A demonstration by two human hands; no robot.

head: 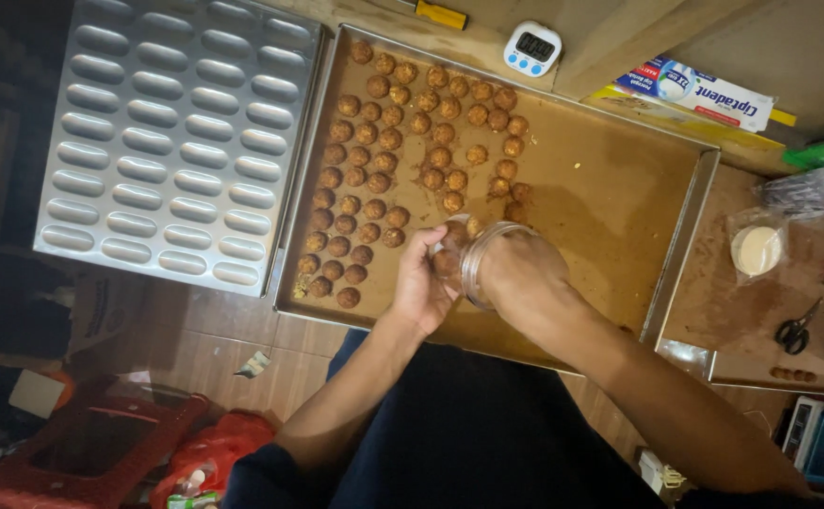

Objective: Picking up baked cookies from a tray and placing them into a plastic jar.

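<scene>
Holding a clear round jar (487, 259) over the near middle of the baking tray (619, 188), I have my right hand (515, 273) wrapped around its side, fingers closed on it, its mouth tipped toward my left hand (421, 283). My left fingers are curled shut around a small brown cookie (447, 262) right at the jar's rim. The remaining cookies (383, 160) lie in rows across the far-left part of the tray, well apart from its bare right half.

These little rounds look dry and crumbly, so I judge they are light and fragile; I pinch each one gently by its sides, not pressing the top. The jar seems stiff, smooth plastic and likely a bit slippery, so a full wrap round its wall is the safest hold. Left of the tray rests an empty metal mould pan (176, 141); beyond the tray's far edge sits a white timer (532, 47), and to the tray's right lie scissors (796, 332).
</scene>
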